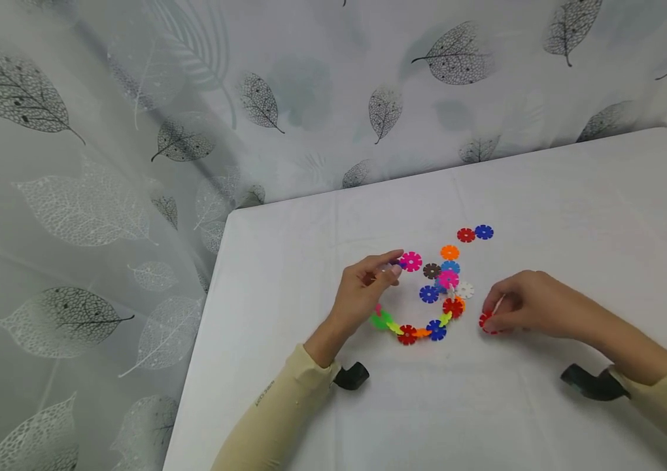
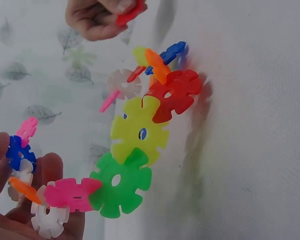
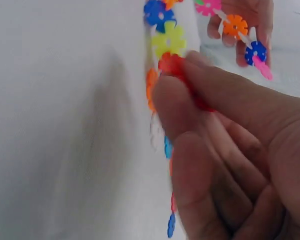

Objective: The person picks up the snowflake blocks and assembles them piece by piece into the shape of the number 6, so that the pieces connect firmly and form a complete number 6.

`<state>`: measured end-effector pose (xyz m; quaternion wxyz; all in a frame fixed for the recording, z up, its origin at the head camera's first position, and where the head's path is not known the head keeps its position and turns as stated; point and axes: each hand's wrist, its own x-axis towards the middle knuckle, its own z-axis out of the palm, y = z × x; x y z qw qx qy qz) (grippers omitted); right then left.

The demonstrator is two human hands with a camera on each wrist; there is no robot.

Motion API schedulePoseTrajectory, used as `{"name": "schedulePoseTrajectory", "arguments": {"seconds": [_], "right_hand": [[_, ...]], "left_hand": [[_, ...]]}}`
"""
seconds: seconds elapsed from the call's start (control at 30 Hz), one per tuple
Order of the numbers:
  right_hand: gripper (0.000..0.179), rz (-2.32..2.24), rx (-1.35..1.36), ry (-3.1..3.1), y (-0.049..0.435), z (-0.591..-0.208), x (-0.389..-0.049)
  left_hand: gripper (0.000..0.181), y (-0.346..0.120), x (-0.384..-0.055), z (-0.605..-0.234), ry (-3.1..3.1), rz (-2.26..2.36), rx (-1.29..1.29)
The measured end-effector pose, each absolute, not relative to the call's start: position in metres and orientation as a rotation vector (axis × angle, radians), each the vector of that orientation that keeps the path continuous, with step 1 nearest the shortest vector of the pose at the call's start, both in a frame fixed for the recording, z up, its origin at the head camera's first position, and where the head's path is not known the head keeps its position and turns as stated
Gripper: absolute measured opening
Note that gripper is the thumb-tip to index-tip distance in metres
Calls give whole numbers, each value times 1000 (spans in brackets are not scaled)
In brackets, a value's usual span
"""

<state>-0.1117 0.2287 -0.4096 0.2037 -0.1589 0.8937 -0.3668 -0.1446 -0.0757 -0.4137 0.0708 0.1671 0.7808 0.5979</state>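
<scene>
My left hand [image 1: 359, 291] holds one end of a chain of notched plastic flower discs, with the thumb and fingers about a blue disc [image 2: 15, 157]. A pink disc [image 1: 410, 261] sticks out past the fingertips. From the hand the chain curves through a green disc [image 2: 132, 189], a yellow disc [image 2: 125, 140] and a red disc [image 2: 187, 92] toward the table. To the right, apart from the chain, my right hand [image 1: 536, 304] pinches a single red disc [image 3: 171, 64] between thumb and fingers, which partly cover it.
Loose-looking discs lie beyond the chain: a red one [image 1: 461, 235], a blue one [image 1: 480, 235], an orange one [image 1: 445, 254] and a dark brown one [image 1: 427, 273]. White cloth covers the table [image 1: 575, 216]. A leaf-patterned curtain [image 1: 310, 98] hangs behind and to the left.
</scene>
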Motion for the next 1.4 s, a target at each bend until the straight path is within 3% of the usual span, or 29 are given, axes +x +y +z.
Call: {"name": "schedulePoseTrajectory", "arguments": {"seconds": [0.47, 1.4], "right_hand": [[40, -1655, -328, 2406, 195, -408, -116], [52, -1884, -57, 1973, 185, -412, -121]], "left_hand": [[35, -69, -137, -413, 2265, 1804, 654], [38, -66, -136, -417, 2378, 1714, 858]]}}
